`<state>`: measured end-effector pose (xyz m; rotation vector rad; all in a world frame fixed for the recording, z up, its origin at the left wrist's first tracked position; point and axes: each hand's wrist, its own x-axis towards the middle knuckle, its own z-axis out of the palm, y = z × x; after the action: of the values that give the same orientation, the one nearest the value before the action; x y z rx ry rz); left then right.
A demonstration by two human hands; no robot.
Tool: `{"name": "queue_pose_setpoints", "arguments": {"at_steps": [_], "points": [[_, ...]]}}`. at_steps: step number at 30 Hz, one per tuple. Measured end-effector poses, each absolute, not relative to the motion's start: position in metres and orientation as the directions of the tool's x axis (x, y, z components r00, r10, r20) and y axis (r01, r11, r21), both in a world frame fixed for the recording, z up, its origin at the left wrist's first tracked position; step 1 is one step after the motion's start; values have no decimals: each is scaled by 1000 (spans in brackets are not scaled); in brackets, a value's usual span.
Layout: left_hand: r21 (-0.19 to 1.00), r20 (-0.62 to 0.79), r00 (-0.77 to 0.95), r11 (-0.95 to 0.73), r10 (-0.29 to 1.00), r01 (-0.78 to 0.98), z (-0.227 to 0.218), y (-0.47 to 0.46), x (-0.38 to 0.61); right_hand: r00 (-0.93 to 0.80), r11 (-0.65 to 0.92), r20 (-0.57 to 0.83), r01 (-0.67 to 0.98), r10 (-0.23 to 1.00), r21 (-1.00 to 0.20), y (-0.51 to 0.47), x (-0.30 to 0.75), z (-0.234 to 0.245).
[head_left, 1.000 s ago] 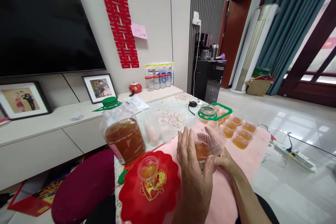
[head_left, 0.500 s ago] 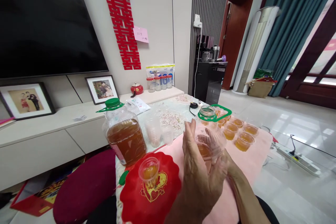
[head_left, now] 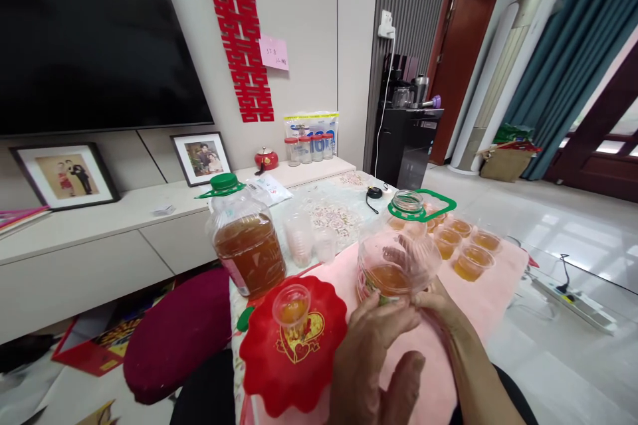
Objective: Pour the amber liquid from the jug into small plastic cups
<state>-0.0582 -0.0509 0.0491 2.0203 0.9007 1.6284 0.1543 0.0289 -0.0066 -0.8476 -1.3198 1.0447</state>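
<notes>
A clear plastic jug (head_left: 371, 262) with a green handle ring (head_left: 406, 208) and no cap on its mouth stands on the pink cloth, a little amber liquid at its bottom. My right hand (head_left: 429, 297) holds it from the right; fingers show through the clear wall on the far side. In front of it is my left hand (head_left: 376, 352), open, fingertips at the jug's lower front and thumb apart. Left of that hand, a small plastic cup (head_left: 292, 309) with amber liquid stands on a red scalloped tray (head_left: 319, 388).
A fuller jug (head_left: 249, 249) with a green cap stands behind the tray. Stacked empty cups (head_left: 298, 239) are beside it. Several filled cups (head_left: 472, 263) stand at the right on the pink cloth (head_left: 491, 295). A black tape measure (head_left: 373, 193) lies at the back.
My left hand has dropped from upright in front of the jug to its lower front, uncovering more of the jug. My right hand stays at the jug. The view has shifted slightly.
</notes>
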Motion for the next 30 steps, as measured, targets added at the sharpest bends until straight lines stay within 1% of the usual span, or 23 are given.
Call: {"name": "queue_pose_setpoints", "arguments": {"at_steps": [3,5,6,7,8,10,13,16,19,21,23,30], "points": [[639,715,111,-709,690,298,48,-47,-90,-28,335,343,-158,939,-929,30,158,-17],[621,700,109,-677,706,395,45,-41,-114,-14,321,329,-180,944,-930,27,159,-20],[676,642,51,-596,765,434,43,-37,-125,-4,310,317,-189,948,-932,26,159,-21],[744,583,-49,-509,811,433,41,-34,-135,6,298,303,-196,953,-934,26,159,-20],[807,524,-132,-442,841,392,38,-31,-143,13,285,289,-203,957,-937,25,158,-19],[914,384,-276,-320,881,250,35,-25,-154,23,266,267,-212,963,-940,25,158,-17],[977,215,-362,-196,907,88,31,-17,-162,23,245,246,-215,969,-945,25,158,-15],[988,155,-356,-135,921,80,25,-11,-166,31,241,240,-215,970,-946,25,159,-17],[978,163,-279,-118,946,171,16,-7,-169,54,242,236,-217,970,-946,24,159,-19],[969,142,-227,-87,964,233,11,-5,-170,62,235,227,-213,972,-948,23,159,-19],[966,105,-195,-54,975,252,7,-3,-169,58,225,217,-207,974,-952,23,158,-17],[985,31,-158,-4,987,171,12,5,-158,38,223,220,-185,975,-957,22,160,-14]]}}
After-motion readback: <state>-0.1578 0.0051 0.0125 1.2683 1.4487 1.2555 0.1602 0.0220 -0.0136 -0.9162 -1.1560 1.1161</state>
